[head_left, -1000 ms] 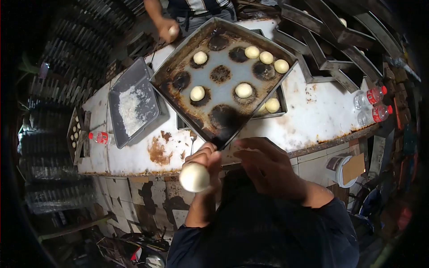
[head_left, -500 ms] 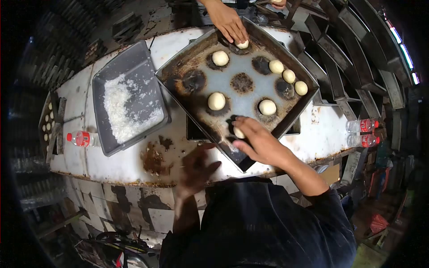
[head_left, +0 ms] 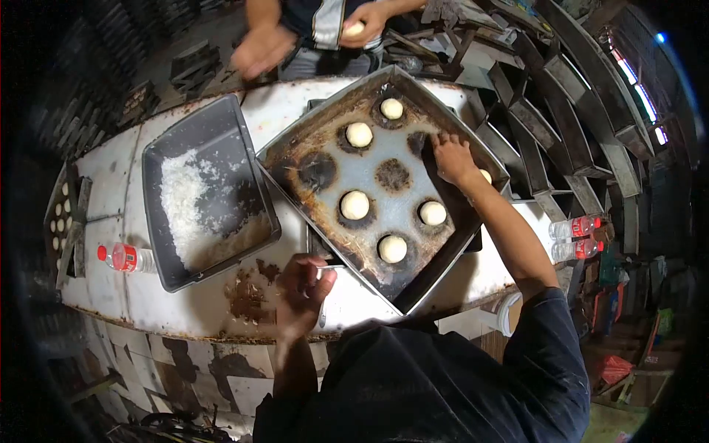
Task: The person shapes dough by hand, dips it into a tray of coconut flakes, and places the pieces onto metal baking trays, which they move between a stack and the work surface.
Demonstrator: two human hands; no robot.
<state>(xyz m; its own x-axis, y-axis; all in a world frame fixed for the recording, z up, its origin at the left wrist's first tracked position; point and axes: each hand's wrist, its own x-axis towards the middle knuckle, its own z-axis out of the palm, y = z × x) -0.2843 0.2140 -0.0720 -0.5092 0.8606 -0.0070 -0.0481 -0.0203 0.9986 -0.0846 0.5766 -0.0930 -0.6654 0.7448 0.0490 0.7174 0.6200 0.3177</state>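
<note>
A worn square baking tray (head_left: 288,223) stands cornerwise before me, with round pale dough balls such as this front one (head_left: 393,249) spaced out on its dark patches. At the tray's right side, my right hand (head_left: 452,156) reaches down with curled fingers, closed on a dough ball hidden beneath it. Another dough ball (head_left: 485,176) peeks out behind my right wrist. My left hand (head_left: 301,289) hovers by the tray's near left edge, above the table, its fingers loosely bent and thumb apart, with nothing plainly held.
A grey tub (head_left: 166,258) of white flakes sits left of the tray on the white table (head_left: 111,288). Plastic bottles (head_left: 127,258) (head_left: 576,227) stand at both ends. Opposite, a co-worker's hand (head_left: 367,26) holds dough. Metal tins (head_left: 546,125) are stacked at right.
My right hand has left the front dough ball and moved to the tray's right side. The co-worker's hand has withdrawn from the back corner, leaving a ball there. My view has shifted slightly.
</note>
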